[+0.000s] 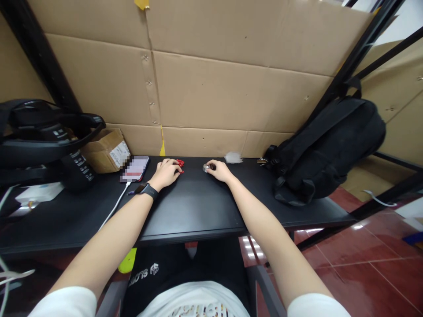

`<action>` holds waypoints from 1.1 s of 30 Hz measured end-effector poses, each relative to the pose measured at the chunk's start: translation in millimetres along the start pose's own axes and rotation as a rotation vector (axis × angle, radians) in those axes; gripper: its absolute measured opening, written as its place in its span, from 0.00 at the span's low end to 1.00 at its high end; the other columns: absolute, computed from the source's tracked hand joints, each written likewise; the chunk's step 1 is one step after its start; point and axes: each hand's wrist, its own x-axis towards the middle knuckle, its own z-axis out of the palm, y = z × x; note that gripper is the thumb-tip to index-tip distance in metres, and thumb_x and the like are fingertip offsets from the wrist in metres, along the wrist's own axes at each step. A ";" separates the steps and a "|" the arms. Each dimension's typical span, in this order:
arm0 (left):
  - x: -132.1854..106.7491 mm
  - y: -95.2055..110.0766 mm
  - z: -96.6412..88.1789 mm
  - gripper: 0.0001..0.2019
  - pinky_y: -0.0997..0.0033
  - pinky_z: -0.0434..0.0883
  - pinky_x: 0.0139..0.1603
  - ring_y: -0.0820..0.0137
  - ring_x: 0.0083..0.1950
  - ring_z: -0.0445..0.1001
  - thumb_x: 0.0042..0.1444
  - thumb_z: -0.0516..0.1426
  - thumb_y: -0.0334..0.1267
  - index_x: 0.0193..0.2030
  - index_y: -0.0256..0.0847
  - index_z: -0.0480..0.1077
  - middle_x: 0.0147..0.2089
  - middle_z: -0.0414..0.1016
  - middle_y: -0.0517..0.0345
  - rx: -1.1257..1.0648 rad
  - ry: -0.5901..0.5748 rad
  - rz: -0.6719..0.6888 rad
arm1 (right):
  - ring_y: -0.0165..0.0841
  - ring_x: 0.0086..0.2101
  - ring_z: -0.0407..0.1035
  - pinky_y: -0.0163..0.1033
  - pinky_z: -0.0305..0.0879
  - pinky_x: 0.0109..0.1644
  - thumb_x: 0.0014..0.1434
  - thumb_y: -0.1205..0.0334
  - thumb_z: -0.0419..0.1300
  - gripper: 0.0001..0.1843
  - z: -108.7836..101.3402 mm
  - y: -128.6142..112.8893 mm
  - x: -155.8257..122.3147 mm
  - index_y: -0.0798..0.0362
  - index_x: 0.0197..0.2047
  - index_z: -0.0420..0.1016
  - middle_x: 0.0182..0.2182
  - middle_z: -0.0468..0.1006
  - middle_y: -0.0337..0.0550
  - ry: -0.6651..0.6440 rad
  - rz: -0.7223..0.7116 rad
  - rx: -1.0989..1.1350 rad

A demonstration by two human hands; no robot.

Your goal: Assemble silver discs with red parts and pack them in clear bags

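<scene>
Near the back of the black desk, my left hand lies palm down, its fingers spread and lightly bent. A small bunch of red cord-like loops shows at its thumb side, touching or just beside the fingertips; its exact kind is too small to tell. To the right, my right hand pinches a small ring-shaped roll, apparently clear tape, between thumb and fingers. The roll stands at desk height, partly hidden by the fingers. A dark watch is on my left wrist.
A phone with a white cable lies left, before a cardboard box and a black bottle. A whitish packet and keys lie at the back right, beside a black backpack. Cardboard walls the back.
</scene>
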 end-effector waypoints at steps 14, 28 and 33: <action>1.7 3.6 1.2 0.08 0.52 0.63 0.54 0.52 0.60 0.67 0.65 0.59 0.40 0.37 0.46 0.78 0.54 0.77 0.52 -0.070 -0.044 0.040 | 0.35 0.42 0.76 0.44 0.71 0.54 0.60 0.65 0.64 0.09 9.0 16.1 8.4 0.52 0.45 0.82 0.42 0.84 0.46 0.114 -0.006 0.133; 1.7 24.5 -23.6 0.03 0.58 0.60 0.53 0.60 0.49 0.79 0.62 0.62 0.40 0.38 0.46 0.76 0.42 0.84 0.59 -0.288 0.071 0.033 | 0.33 0.38 0.75 0.40 0.70 0.50 0.53 0.77 0.64 0.20 -11.7 16.9 0.1 0.54 0.49 0.81 0.44 0.84 0.45 -0.029 -0.036 0.036; -0.6 33.9 -29.9 0.05 0.56 0.60 0.56 0.59 0.51 0.79 0.60 0.64 0.41 0.42 0.48 0.78 0.42 0.86 0.59 -0.354 0.088 0.048 | 0.32 0.38 0.73 0.40 0.70 0.49 0.51 0.77 0.67 0.24 -12.2 21.8 1.4 0.54 0.52 0.80 0.44 0.82 0.45 -0.047 -0.012 0.066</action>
